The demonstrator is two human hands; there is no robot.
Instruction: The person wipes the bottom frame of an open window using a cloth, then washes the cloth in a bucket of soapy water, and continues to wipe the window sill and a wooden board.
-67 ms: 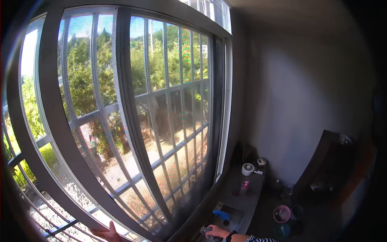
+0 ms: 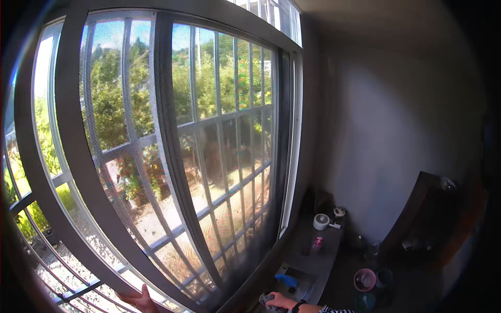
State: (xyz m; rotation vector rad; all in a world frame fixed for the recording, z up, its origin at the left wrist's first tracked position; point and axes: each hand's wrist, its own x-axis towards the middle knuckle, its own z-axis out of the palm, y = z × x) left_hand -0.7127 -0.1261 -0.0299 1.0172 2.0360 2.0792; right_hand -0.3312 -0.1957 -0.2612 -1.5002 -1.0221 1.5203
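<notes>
A large window (image 2: 156,146) with a dark frame and a fine mesh screen fills most of the view, bent by the wide lens. Beyond it are green trees, a white grille and sunlit ground.

At the bottom edge, the person's left hand (image 2: 138,301) rests against the lower part of the window frame, fingers curled on its edge. Its grip is partly cut off by the picture's border.

The right hand (image 2: 279,301), with a dark wristband and a striped sleeve behind it, lies lower right on a grey ledge (image 2: 323,250) beneath the window. It appears closed around a small dark object (image 2: 266,301), though the shadow makes this hard to confirm.

Just beyond that hand lies a blue object (image 2: 286,280) on a grey tray. Farther along the ledge stand a small pink bottle (image 2: 317,243) and a white roll of tape (image 2: 321,221). On the dim floor to the right sit a pink bowl (image 2: 364,279) and a teal container (image 2: 365,301).
</notes>
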